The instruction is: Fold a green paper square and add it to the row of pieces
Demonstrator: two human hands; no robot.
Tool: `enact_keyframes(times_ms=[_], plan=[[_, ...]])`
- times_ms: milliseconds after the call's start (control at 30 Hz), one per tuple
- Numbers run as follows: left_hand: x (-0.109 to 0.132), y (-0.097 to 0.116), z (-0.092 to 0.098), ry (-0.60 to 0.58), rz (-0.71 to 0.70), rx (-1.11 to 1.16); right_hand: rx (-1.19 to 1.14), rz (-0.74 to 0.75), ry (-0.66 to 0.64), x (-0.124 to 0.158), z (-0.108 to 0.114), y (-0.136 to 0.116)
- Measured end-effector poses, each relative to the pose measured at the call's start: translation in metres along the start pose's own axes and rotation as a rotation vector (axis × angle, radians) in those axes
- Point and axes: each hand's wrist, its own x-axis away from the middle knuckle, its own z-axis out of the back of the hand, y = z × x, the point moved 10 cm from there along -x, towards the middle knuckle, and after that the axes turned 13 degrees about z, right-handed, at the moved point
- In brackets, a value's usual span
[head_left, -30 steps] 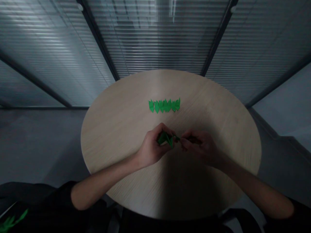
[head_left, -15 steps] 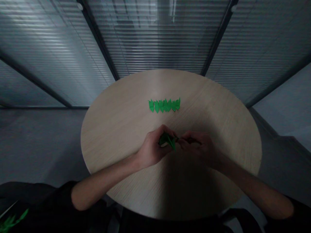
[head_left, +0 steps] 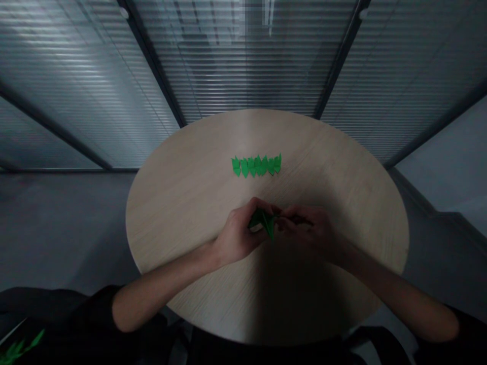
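My left hand (head_left: 239,232) is closed around a folded piece of green origami paper (head_left: 268,223), which has pointed flaps standing out toward me. Pressed together close to the left fingertips, the fingers of my right hand (head_left: 310,230) pinch the right end of the same paper. Shadow darkens that hand, and the pinched end is mostly hidden. Beyond both hands, several small green folded paper figures (head_left: 256,166) with pointed tips lie side by side in a tight row on the round wooden table (head_left: 182,192).
Glass partitions with horizontal blinds (head_left: 247,81) stand behind the table's far edge. At the lower left, more green folded paper (head_left: 23,347) shows near my dark sleeve. A shadow falls across the near part of the tabletop.
Both hands stay nearly in place. The folded paper has tilted slightly, its lower tip now pointing a little further down. The view has shifted slightly.
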Motion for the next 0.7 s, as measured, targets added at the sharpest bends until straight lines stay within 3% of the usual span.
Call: enact_keyframes(times_ms=[333,700], plan=[[0.001,0.005,0.007,0.076,-0.071,-0.053,-0.009,0.004,0.090,0.001,0.010,0.005],[0.003,0.016,0.001,0.010,-0.152,-0.068,-0.074,-0.031,0.075,0.000,0.004,0.005]])
